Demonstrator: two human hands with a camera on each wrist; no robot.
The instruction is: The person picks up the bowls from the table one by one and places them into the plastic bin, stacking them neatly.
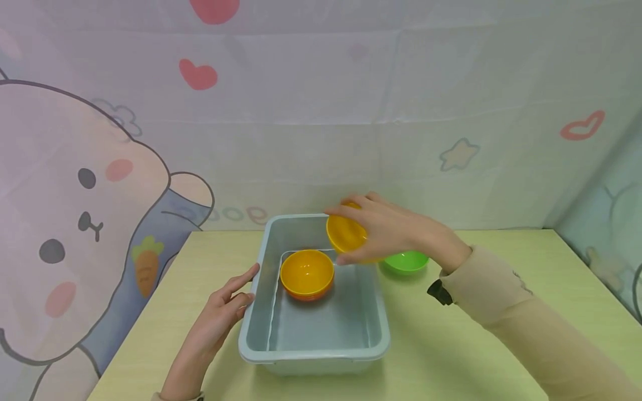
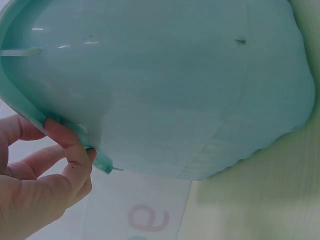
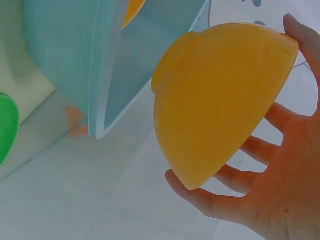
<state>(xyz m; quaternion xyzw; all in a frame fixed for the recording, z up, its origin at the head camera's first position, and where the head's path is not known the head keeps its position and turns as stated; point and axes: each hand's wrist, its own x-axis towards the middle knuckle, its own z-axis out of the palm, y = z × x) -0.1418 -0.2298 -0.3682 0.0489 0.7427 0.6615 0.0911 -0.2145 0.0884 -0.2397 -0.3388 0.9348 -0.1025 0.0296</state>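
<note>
My right hand (image 1: 383,225) grips a yellow bowl (image 3: 220,100) by its rim, thumb on one side and fingers on the other. The bowl is tilted, above the right rim of a grey-blue plastic tub (image 1: 321,354). Inside the tub sits another yellow bowl (image 1: 307,272), with an orange bowl (image 1: 310,297) showing beneath it. At the tub's left rim is my left hand (image 1: 220,312); in the left wrist view its thumb and fingers pinch the rim. A green bowl (image 1: 406,263) lies right of the tub, partly hidden by my right hand.
The tub stands on a pale wooden table (image 1: 466,334). Behind the table hangs a printed cloth (image 1: 321,156) with hearts, a star and a cartoon bear. A dark cable (image 1: 637,292) is at the far right edge.
</note>
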